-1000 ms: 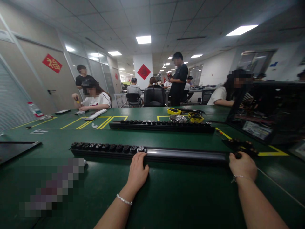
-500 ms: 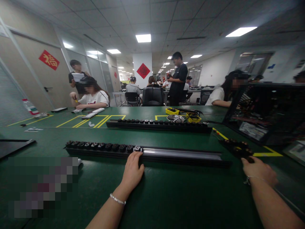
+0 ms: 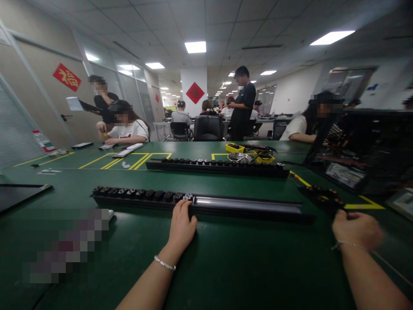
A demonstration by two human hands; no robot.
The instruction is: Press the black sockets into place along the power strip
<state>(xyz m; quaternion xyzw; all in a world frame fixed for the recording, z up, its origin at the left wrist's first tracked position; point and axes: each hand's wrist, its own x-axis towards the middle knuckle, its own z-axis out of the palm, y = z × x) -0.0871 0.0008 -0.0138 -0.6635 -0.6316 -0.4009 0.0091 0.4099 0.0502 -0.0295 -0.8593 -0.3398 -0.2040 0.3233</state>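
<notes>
A long black rail [image 3: 251, 209] lies across the green table, its left half filled with a row of small dark parts [image 3: 150, 195]. My left hand [image 3: 182, 221] rests its fingertips on the rail at the last part of that row, a lighter one. Off the rail's right end, my right hand [image 3: 356, 228] is closed beside a pile of small dark parts [image 3: 324, 197]; what its fingers hold is too small and dark to tell. Farther back lies a second black rail [image 3: 219, 168] with parts along nearly its whole length.
Behind the far rail are yellow trays [image 3: 235, 148] and a metal dish [image 3: 239, 158]. An open black case [image 3: 364, 150] stands at the right. A dark flat frame [image 3: 22, 196] lies at the left edge. People sit across the table.
My right hand has drawn slightly back and right from the dark pile, its fingers more curled. My left hand stays at the rail. A standing person at the back left has shifted a held board.
</notes>
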